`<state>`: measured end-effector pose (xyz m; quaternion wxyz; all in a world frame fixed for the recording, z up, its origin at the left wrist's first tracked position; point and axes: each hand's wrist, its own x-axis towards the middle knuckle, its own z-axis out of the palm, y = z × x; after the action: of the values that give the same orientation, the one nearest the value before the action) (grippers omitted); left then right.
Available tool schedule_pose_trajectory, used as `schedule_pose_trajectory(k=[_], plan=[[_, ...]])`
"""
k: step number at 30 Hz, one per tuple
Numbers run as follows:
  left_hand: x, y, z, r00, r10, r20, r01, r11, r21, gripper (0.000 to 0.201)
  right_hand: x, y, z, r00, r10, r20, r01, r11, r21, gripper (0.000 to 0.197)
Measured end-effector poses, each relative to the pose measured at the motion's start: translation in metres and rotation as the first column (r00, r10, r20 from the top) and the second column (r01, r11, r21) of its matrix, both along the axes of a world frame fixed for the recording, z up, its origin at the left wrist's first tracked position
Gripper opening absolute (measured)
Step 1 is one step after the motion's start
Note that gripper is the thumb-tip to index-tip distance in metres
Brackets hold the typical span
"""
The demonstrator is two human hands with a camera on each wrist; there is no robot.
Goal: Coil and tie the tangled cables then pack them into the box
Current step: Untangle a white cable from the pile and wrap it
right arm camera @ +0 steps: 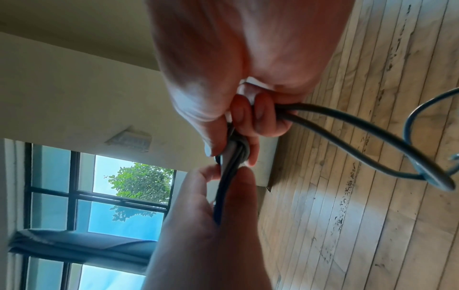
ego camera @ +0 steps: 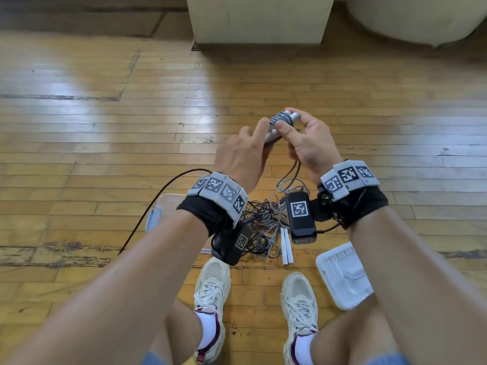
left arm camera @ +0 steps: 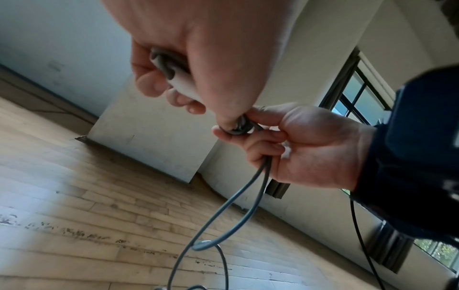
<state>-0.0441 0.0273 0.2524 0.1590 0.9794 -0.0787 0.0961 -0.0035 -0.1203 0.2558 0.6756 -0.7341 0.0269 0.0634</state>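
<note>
From the head camera, a person holds a small bundle of grey cable [ego camera: 281, 119] out in front, above the floor and between both hands. The bundle is wound in tight turns round white strips that stick out at each end. The left hand [ego camera: 243, 156] has its fingers curled round the bundle's near end. The right hand [ego camera: 307, 143] pinches the far end with thumb and fingers. A loose loop of the cable hangs below the right hand. Beneath the wrists lies a tangle of cables [ego camera: 263, 225] on the wooden floor [ego camera: 105, 127], with a white box lid [ego camera: 344, 275] below the right forearm and a clear box [ego camera: 163, 206] partly hidden under the left wrist.

From the left wrist, the left hand [left arm camera: 198, 49] grips the grey cable [left arm camera: 168, 64] against a white strip, and the right hand [left arm camera: 310, 145] pinches the knot-like wrap, two strands trailing down.

From the right wrist, the right hand [right arm camera: 236, 68] clasps the grey cable [right arm camera: 236, 153]; the left hand [right arm camera: 211, 225] pinches it from below.
</note>
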Motion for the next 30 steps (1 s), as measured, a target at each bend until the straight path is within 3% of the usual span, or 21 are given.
schedule_pose_trajectory(k=[5, 7, 12, 16, 23, 27, 30], plan=[[0.003, 0.009, 0.005, 0.985, 0.036, -0.166, -0.067, 0.981, -0.181, 0.029, -0.004, 0.002, 0.002, 0.985, 0.092, -0.143, -0.093, 0.996, -0.003, 0.028], [0.005, 0.014, 0.007, 0.969, 0.020, -0.245, -0.102, 0.940, -0.327, 0.026, -0.007, 0.003, 0.002, 0.978, 0.153, -0.143, -0.158, 0.987, -0.025, 0.024], [0.010, 0.023, 0.012, 0.938, -0.042, -0.344, -0.195, 0.757, -0.623, 0.027, -0.008, 0.003, 0.005, 0.968, 0.241, -0.073, -0.232, 0.966, 0.114, 0.020], [0.006, 0.023, 0.019, 0.884, -0.137, -0.447, -0.333, 0.485, -0.808, 0.028, -0.008, 0.005, 0.006, 0.962, 0.257, -0.089, -0.240, 0.957, 0.165, 0.018], [0.000, 0.025, 0.028, 0.819, -0.309, -0.483, -0.465, 0.136, -0.875, 0.024, -0.004, 0.007, 0.004, 0.982, 0.173, -0.082, -0.165, 0.982, 0.090, 0.023], [-0.001, 0.030, 0.032, 0.752, -0.426, -0.503, -0.555, 0.001, -0.832, 0.028, -0.005, 0.008, 0.005, 0.994, 0.098, 0.053, -0.100, 0.994, 0.033, 0.041], [-0.002, 0.031, 0.034, 0.691, -0.538, -0.484, -0.602, -0.057, -0.796, 0.030, -0.006, 0.006, 0.004, 0.981, 0.187, 0.054, -0.194, 0.969, 0.152, 0.054]])
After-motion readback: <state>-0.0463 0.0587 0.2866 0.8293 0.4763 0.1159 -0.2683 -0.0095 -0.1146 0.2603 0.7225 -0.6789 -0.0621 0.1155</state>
